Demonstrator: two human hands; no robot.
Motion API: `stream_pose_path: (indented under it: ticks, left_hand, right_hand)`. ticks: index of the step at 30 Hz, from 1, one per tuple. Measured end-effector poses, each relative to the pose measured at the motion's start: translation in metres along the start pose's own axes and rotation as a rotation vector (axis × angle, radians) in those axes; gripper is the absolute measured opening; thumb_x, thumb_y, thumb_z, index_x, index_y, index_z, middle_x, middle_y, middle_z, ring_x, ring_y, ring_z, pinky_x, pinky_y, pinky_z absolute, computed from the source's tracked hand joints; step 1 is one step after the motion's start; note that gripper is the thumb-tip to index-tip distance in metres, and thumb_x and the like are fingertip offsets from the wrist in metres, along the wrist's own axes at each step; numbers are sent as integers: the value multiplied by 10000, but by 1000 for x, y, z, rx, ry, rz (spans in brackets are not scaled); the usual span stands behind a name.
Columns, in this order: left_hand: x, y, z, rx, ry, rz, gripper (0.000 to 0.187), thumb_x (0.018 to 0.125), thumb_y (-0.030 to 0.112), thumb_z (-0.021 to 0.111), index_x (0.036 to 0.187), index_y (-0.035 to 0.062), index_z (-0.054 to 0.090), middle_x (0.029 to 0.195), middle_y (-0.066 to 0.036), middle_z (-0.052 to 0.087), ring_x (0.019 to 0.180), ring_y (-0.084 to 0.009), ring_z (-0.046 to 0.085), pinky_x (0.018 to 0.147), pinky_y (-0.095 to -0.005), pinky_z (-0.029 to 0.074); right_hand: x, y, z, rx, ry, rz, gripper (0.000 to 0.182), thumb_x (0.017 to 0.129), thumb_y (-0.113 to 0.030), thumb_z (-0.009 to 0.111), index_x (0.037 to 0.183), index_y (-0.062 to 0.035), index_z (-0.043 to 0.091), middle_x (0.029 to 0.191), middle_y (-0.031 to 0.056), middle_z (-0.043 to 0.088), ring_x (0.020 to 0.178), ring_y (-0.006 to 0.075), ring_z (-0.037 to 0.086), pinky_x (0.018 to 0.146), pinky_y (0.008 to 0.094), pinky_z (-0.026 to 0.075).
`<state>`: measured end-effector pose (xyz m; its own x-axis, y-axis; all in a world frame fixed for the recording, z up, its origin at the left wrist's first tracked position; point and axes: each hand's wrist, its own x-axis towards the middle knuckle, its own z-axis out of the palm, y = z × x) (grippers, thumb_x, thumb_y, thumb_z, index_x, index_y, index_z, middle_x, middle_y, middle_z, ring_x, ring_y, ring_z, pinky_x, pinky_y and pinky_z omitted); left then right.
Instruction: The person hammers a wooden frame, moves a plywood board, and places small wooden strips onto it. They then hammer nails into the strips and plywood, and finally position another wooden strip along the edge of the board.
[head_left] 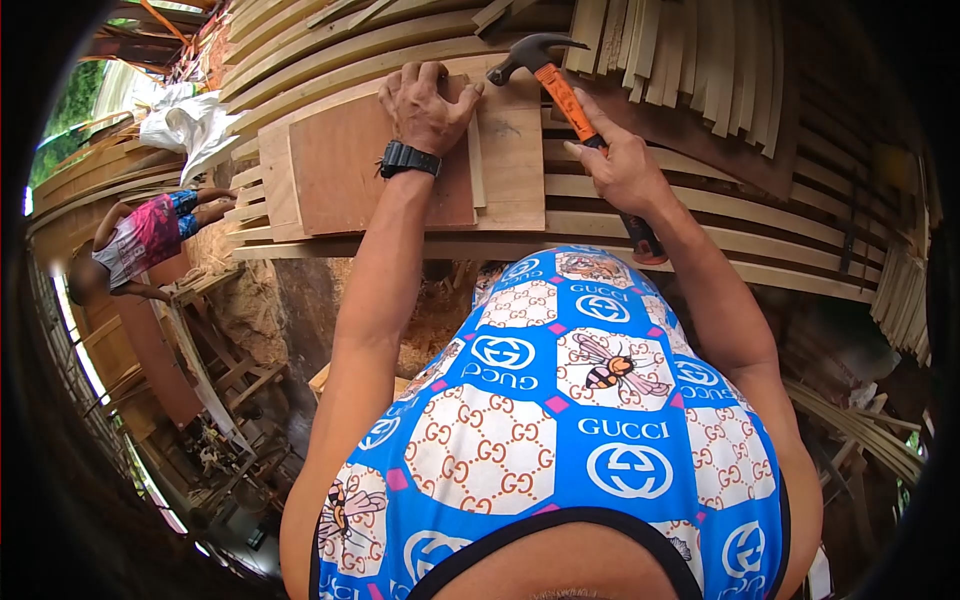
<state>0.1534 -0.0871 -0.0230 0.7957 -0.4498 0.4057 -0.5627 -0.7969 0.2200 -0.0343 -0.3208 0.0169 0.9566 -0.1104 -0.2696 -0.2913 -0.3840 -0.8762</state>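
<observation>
My right hand (622,165) grips the orange handle of a claw hammer (560,85), its dark steel head raised above the wood near the top middle. My left hand (428,105), with a black watch on its wrist, presses flat on a reddish-brown board (340,175). That board lies on a stack of pale wooden planks (512,165). The hammer head hovers just right of my left fingers. Any nail under the fingers is hidden.
Long curved wooden slats (330,50) run across the workbench, with more bundled at the right (700,60). Another person in a pink top (140,235) sits at the left. A white sack (190,125) lies near them. Wooden frames fill the lower left.
</observation>
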Motion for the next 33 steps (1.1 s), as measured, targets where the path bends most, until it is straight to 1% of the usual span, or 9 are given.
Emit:
stream_pose_path:
  ticks: [5,7,8,11,18,21,27,29,33]
  left_hand:
    - [0,-1,3,-29,18,2,466,732,470,789,1000,96,711,1070,-136,661,1086,-348,558,1048,-501,339]
    - [0,1,0,-29,5,7,466,729,465,787,1002,95,711,1071,-133,664,1086,-349,559,1050,-500,339]
    - [0,1,-1,-24,-4,6,465,726,460,785,1003,94,711,1072,-129,666,1086,-351,560,1051,-499,339]
    - [0,-3,0,-54,-40,-23,458,732,458,784,999,94,713,1059,-124,672,1074,-351,567,1051,-499,340]
    - [2,-5,3,-63,-23,-6,437,746,477,780,953,96,718,1034,-112,680,1038,-345,576,1035,-494,344]
    - [2,-4,2,-91,6,-8,440,753,493,778,925,92,719,1025,-106,683,1031,-333,578,1034,-491,343]
    - [-8,5,-12,106,-27,117,643,804,635,745,1104,68,701,1148,-159,649,1134,-365,543,1033,-514,363]
    - [-16,1,-3,55,-20,63,718,796,645,737,1203,60,646,1241,-203,617,1197,-389,535,1114,-568,285]
    - [-13,3,-5,-13,1,33,649,790,582,768,1158,57,669,1241,-188,619,1193,-384,528,1110,-561,293]
  right_hand:
    - [15,-11,-20,129,-98,108,801,940,-118,676,1652,-166,312,652,-28,484,561,82,491,552,276,464]
    - [26,-7,-24,-30,-76,-51,801,937,-118,690,1647,-152,320,667,-37,459,541,75,480,524,286,453]
    - [29,-6,-28,-41,-122,-3,855,903,-157,740,1647,-174,319,655,21,489,558,127,526,585,318,499]
    - [45,6,-21,-51,-108,-110,836,924,-146,748,1645,-140,325,712,-25,445,552,76,472,532,284,448]
    - [51,17,18,-33,22,-151,873,907,-222,787,1643,-133,327,731,-29,459,583,76,501,564,269,472]
    - [46,6,16,57,-27,-37,882,895,-250,796,1640,-133,337,727,-33,461,582,79,541,557,272,490]
    - [43,-5,9,244,-134,67,827,906,-243,780,1613,-93,377,712,-38,457,571,94,594,519,289,512]
    - [43,-2,9,237,-115,56,832,901,-227,785,1611,-81,376,709,-41,463,561,93,585,513,283,509]
    - [43,-6,2,307,-150,53,858,884,-199,794,1619,-98,365,731,-34,463,571,96,598,505,280,516]
